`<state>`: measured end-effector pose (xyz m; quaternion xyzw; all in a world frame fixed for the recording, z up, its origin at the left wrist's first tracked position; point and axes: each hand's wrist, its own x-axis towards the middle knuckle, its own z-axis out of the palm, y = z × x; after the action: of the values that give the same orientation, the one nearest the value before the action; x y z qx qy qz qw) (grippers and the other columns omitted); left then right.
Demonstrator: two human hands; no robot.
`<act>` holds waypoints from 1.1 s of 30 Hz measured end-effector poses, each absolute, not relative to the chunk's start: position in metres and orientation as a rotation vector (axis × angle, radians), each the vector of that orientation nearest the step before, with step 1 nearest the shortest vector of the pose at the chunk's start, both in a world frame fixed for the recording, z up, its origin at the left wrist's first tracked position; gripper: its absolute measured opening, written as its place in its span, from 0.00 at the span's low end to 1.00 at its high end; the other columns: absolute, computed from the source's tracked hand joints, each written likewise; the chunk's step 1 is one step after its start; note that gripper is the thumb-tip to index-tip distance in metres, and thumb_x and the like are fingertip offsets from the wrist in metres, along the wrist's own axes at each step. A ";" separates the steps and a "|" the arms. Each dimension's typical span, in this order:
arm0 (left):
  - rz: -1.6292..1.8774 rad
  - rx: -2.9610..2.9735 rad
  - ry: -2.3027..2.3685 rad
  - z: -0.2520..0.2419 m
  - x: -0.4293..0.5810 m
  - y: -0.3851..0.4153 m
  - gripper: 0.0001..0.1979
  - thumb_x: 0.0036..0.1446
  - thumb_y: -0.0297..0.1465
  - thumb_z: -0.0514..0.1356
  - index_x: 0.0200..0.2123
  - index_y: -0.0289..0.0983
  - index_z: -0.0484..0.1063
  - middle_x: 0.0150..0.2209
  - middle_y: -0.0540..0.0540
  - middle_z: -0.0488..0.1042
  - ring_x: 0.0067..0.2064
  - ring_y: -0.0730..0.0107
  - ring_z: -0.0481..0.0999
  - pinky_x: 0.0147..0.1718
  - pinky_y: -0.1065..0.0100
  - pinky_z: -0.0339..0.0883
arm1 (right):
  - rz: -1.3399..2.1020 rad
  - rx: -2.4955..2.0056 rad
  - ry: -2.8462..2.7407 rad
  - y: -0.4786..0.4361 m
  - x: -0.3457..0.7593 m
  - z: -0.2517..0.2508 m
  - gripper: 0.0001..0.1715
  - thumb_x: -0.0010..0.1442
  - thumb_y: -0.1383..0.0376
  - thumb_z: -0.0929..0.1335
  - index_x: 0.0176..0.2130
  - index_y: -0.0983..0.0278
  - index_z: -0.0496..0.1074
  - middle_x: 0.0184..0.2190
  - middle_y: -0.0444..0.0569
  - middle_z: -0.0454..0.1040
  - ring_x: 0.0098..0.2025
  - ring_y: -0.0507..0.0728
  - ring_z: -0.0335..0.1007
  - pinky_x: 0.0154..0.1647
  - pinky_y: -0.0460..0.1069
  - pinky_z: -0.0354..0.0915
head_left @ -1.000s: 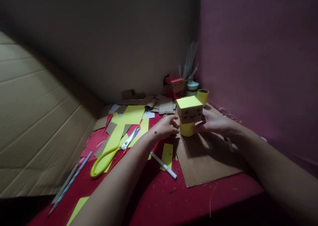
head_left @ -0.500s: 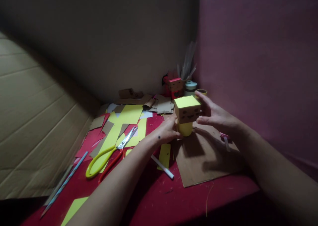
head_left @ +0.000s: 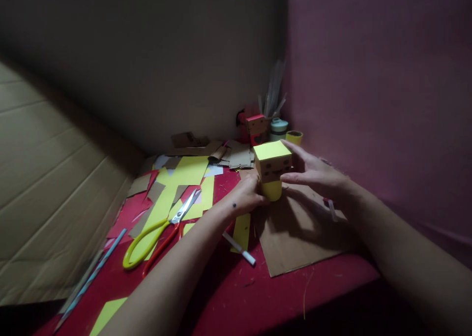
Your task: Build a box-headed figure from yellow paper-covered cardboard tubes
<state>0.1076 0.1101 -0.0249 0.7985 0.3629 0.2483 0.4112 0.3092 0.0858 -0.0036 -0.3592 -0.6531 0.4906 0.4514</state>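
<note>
A small cardboard figure stands upright on a brown cardboard sheet [head_left: 295, 247]. Its box head [head_left: 273, 164] has a yellow top and a face drawn on the front. Below the head is a yellow paper-covered tube [head_left: 272, 191]. My left hand [head_left: 248, 194] is closed around the left side of the tube, its far fingers hidden behind. At the head's right side is my right hand [head_left: 313, 171], with a finger at the top corner and the thumb against the front, gripping the box.
Scissors [head_left: 179, 215] lie half-spread on yellow paper scraps [head_left: 191, 170]. Also on the red table are a white stick [head_left: 243, 251] and a striped pencil [head_left: 92, 277]. Behind stand a red-topped cardboard figure [head_left: 255, 124], a pale jar [head_left: 279, 127] and a yellow tube [head_left: 294, 137]. A pink wall borders the right.
My right hand has closed in on the box head and now touches it. My left hand keeps its hold on the tube. The whole view has shifted slightly.
</note>
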 end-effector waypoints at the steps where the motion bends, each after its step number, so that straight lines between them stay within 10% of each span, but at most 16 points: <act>1: 0.627 2.001 0.909 -0.025 0.108 0.110 0.35 0.40 0.21 0.64 0.56 0.35 0.67 0.49 0.39 0.73 0.48 0.50 0.73 0.44 0.56 0.69 | 1.195 -0.885 -1.610 0.087 0.309 -0.005 0.59 0.48 0.63 0.77 0.68 0.62 0.46 0.63 0.58 0.62 0.62 0.69 0.61 0.63 0.63 0.59; 33: 0.653 1.916 0.835 -0.031 0.109 0.111 0.30 0.45 0.24 0.64 0.54 0.35 0.66 0.51 0.38 0.73 0.51 0.51 0.72 0.46 0.57 0.68 | 1.117 -0.868 -1.692 0.092 0.311 -0.006 0.42 0.48 0.61 0.76 0.60 0.58 0.63 0.55 0.54 0.71 0.53 0.65 0.70 0.56 0.61 0.66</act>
<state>0.1092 0.1109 -0.0315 0.7779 0.3388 0.2652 0.4580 0.3105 0.0916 -0.0060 -0.3514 -0.6846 0.4519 0.4513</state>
